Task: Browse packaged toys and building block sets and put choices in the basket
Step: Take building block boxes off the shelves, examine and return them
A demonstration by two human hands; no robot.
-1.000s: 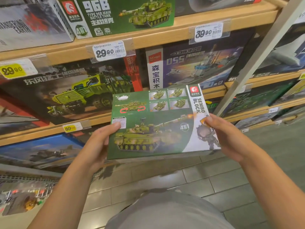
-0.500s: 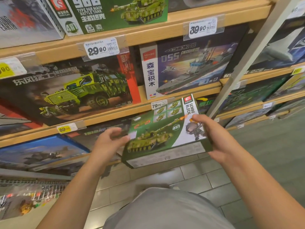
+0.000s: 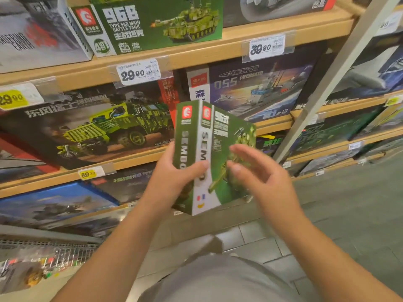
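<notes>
Gripping the green tank box (image 3: 218, 153) in my left hand (image 3: 172, 177), I have it stood on end in front of the shelves, its narrow side and its printed front both turned toward me. My left thumb lies across the white strip on the front while the other fingers curl round the side and back, so the box is pinched firmly between them (the word SEMBO runs down both faces I can see). My right hand (image 3: 261, 177) hangs just beside the box's front, fingers loosely spread and a little bent, blurred; I cannot tell whether the fingertips touch the cardboard or stand just off it.

Behind the box, on the wooden shelf (image 3: 218, 53), stands a dark box with a green armoured truck (image 3: 98, 129) to the left and a navy warship box marked 055 (image 3: 261, 90) to the right. Above them sits another green box marked 96B (image 3: 152, 22) with a tank on it. Price tags read 29.90 (image 3: 138, 71) and 39.90 (image 3: 267, 46). At the lower left a wire basket (image 3: 43, 258) holds some colourful packets, too blurred to make out. Grey floor tiles (image 3: 349, 214) run to the right.
</notes>
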